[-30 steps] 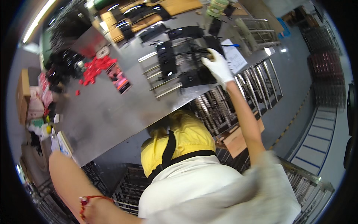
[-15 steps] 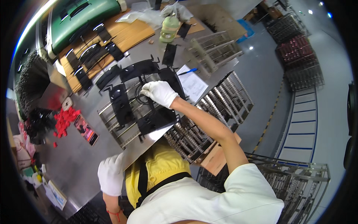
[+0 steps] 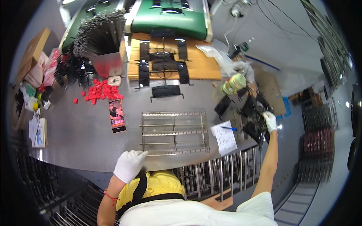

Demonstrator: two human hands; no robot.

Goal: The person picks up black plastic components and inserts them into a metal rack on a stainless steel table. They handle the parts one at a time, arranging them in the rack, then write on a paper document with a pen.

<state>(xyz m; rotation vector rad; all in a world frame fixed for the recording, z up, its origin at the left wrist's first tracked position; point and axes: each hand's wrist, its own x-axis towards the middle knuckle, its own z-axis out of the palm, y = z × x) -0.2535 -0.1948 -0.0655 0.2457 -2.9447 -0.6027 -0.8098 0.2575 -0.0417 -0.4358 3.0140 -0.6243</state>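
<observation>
At the right side of the table, my right hand (image 3: 270,121), in a white glove, is closed on a black assembly of curved panels (image 3: 252,126). The assembly is tilted and partly blurred, so its central frame is hard to make out. My left hand (image 3: 130,165), also gloved, is at the table's front edge with its fingers curled together; I see nothing in them. Close to its fingertips is the near left corner of a flat metal wire rack (image 3: 174,133) lying on the table. Beside the right hand's assembly are a written sheet (image 3: 225,139) and a blue pen (image 3: 229,128).
Similar black assemblies (image 3: 164,66) lie on cardboard (image 3: 209,69) at the back, before a green conveyor (image 3: 171,19). Red caps (image 3: 101,91), a phone (image 3: 117,116) and a bin of thin rods (image 3: 105,64) are to the left. A green jug (image 3: 234,84) stands at the back right. Metal racks (image 3: 211,175) stand below the front edge.
The black assembly has moved off the wire rack to the right, in my right hand. My left hand has come up to the rack's near corner. The view has turned.
</observation>
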